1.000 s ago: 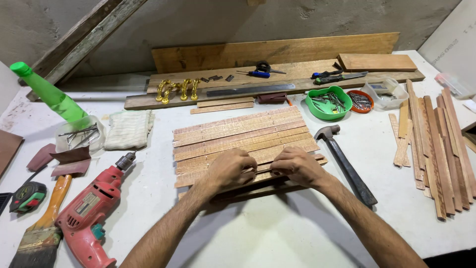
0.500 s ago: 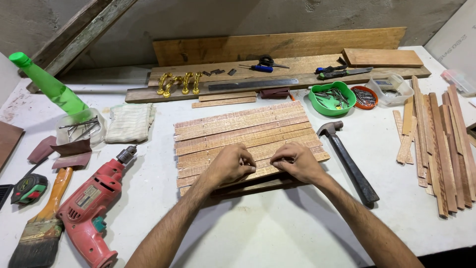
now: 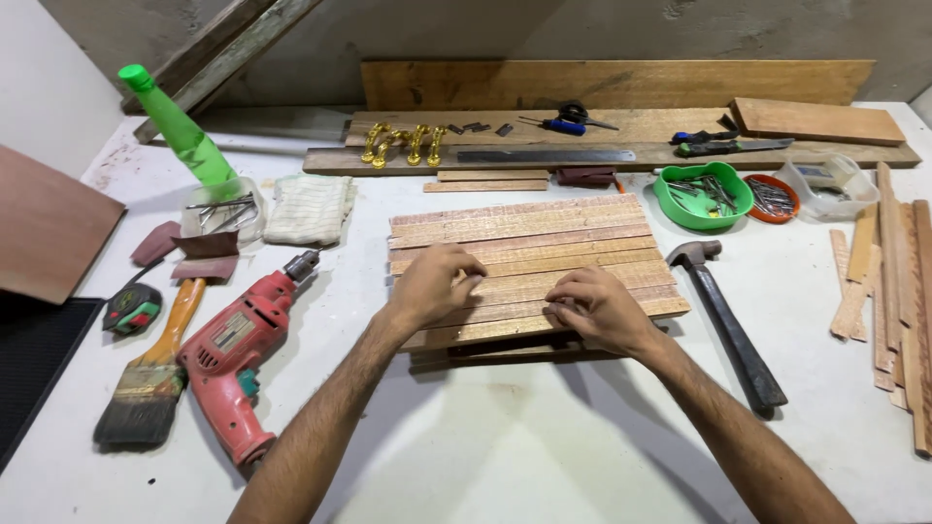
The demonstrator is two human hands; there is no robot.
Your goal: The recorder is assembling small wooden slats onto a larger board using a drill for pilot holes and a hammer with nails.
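A panel of several wooden slats (image 3: 524, 238) laid side by side lies on the white table (image 3: 505, 446), resting on a darker board underneath. My left hand (image 3: 432, 283) presses palm-down on the slats near the panel's left middle, fingers curled onto the wood. My right hand (image 3: 597, 311) rests on the near slats at the right, fingertips pinching at a slat's edge. Both forearms reach in from the bottom of the view.
A red electric drill (image 3: 238, 354), paintbrush (image 3: 155, 374) and tape measure (image 3: 131, 309) lie left. A hammer (image 3: 728, 320) lies right, loose slats (image 3: 893, 291) farther right. Green bowl (image 3: 703, 194), green bottle (image 3: 180, 126), cloth (image 3: 311, 209), brass handles (image 3: 403, 144) and planks sit behind.
Both hands have shifted slightly over the slats, the left moving a little up the panel. The camera has moved a bit closer; the tools stay where they were.
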